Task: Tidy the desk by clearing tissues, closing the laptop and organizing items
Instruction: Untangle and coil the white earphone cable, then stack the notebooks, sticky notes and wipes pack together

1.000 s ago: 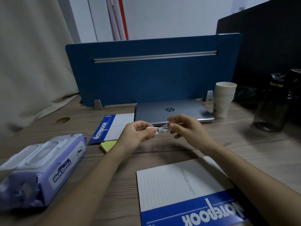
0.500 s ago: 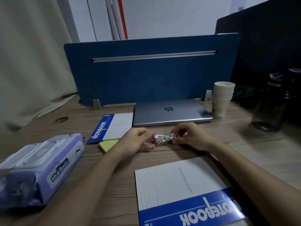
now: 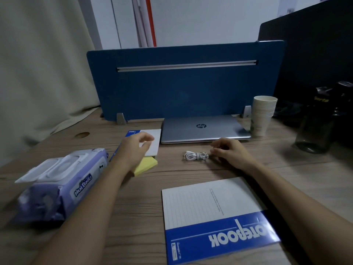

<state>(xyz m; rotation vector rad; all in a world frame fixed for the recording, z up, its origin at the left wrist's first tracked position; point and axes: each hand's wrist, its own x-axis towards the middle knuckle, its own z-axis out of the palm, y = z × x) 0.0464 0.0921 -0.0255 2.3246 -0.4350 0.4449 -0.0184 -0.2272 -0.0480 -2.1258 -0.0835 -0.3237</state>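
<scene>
Both hands loose, holding nothing: my left hand (image 3: 136,148) hovers over the small notebook (image 3: 150,139), right hand (image 3: 228,151) just beside the white cable bundle (image 3: 195,155), coiled and wrapped mid-length, lying on the desk (image 3: 145,199) in front of the closed silver laptop (image 3: 204,129).

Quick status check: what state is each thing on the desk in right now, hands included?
Silver laptop: lid closed.
White coiled earphone cable: bundled, lying on desk.
Purple wet-wipes pack: flip lid open.
White paper cups: stacked, upright.
Left hand: empty, above small notebook.
Right hand: empty, beside cable.
</scene>
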